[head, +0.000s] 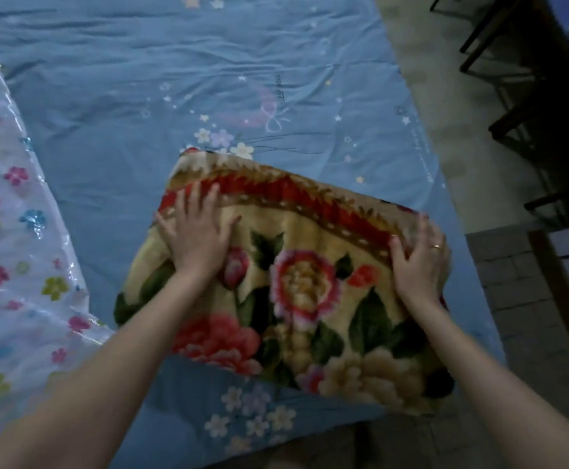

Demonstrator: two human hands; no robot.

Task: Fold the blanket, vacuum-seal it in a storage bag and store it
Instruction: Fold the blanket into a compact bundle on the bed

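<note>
Folded plush cream floral blanket (296, 292) hides blue sheet (141, 113); left hand (196, 238) spread flat at ten o'clock, right hand (418, 262) spread, blurred, at its three o'clock edge.

A bed with a blue sheet (114, 106) carries everything here. The sheet is wrinkled, w/ small printed flowers, stars and a pink bow shape near the middle. On it, near the front right edge, lies the folded blanket (310, 299), thick and cream-coloured w/ big red and pink flowers, green leaves and a red-brown border; it sits at an angle to the bed edge. On the left side lies a clear plastic storage bag (15, 238) w/ coloured flower print, shiny and crumpled, apart from the blanket. Right of the bed is grey floor (462, 157).
</note>
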